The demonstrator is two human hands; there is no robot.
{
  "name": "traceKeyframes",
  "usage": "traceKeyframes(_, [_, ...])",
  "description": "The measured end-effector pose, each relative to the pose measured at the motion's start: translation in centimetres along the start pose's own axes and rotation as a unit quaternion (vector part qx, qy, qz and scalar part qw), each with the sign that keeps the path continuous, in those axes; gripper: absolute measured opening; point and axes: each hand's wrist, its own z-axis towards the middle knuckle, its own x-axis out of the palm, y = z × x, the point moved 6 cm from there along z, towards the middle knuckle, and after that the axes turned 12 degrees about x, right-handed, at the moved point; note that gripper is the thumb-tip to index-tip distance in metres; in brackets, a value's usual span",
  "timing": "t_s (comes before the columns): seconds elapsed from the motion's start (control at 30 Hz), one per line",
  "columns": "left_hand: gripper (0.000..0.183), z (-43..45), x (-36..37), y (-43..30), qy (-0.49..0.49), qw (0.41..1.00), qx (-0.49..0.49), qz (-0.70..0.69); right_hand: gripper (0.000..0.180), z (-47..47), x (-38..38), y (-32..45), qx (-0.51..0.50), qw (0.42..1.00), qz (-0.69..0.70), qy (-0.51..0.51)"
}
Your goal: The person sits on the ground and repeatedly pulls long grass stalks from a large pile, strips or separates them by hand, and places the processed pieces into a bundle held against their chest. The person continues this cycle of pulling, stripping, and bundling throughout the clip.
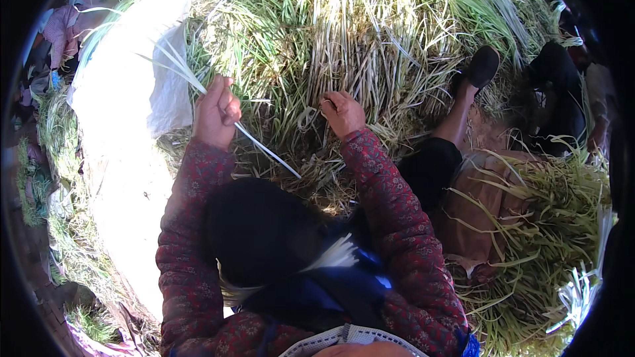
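My left hand (218,109) is closed around a long green-and-white stalk (268,151), perhaps a garlic shoot or chive. Its leaves fan out to the upper left and its pale stem slants down to the right. My right hand (343,113) is at the near edge of a heap of stalks (347,34), fingers curled; whether it pinches a strand cannot be told. A bundle of white stem ends (340,254) shows at my lap, partly hidden by dark clothing.
White sheeting (124,124) lies at the left. A brown sack (474,198) and leafy greens (555,223) are at the lower right. One leg with a dark shoe (482,66) extends into the heap. Other people's sleeves (59,34) and legs (560,94) show at both sides.
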Motion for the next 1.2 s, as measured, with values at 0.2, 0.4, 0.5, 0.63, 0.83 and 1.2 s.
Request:
traceKeyframes(0.2, [0.024,-2.5,1.1,5.6,-0.012,0.992,-0.11,0.064,0.036,8.8,2.8,1.1,0.125,0.985,-0.118,0.033])
traceKeyframes(0.4, [0.024,-2.5,0.6,5.6,-0.018,0.992,-0.108,0.056,0.034,10.8,3.4,-0.9,0.155,0.984,-0.081,0.043])
traceKeyframes(0.5, [0.025,-2.8,0.3,5.9,-0.037,0.99,-0.113,0.07,0.031,10.4,3.7,-1.7,0.168,0.982,-0.087,0.016])
traceKeyframes(0.63, [0.024,-3.3,0.2,4.9,-0.04,0.989,-0.112,0.084,0.035,10.7,4.2,-1.4,0.182,0.98,-0.08,-0.004])
traceKeyframes(0.83, [0.025,-4.3,-0.9,4.4,-0.069,0.986,-0.108,0.105,0.009,5.3,1.0,-3.2,0.065,0.825,0.558,0.06])
traceKeyframes(1.2, [0.031,-6.0,-7.6,6.0,-0.08,0.927,-0.083,0.356,0.025,-14.0,11.1,1.4,-0.082,0.87,0.224,0.431])
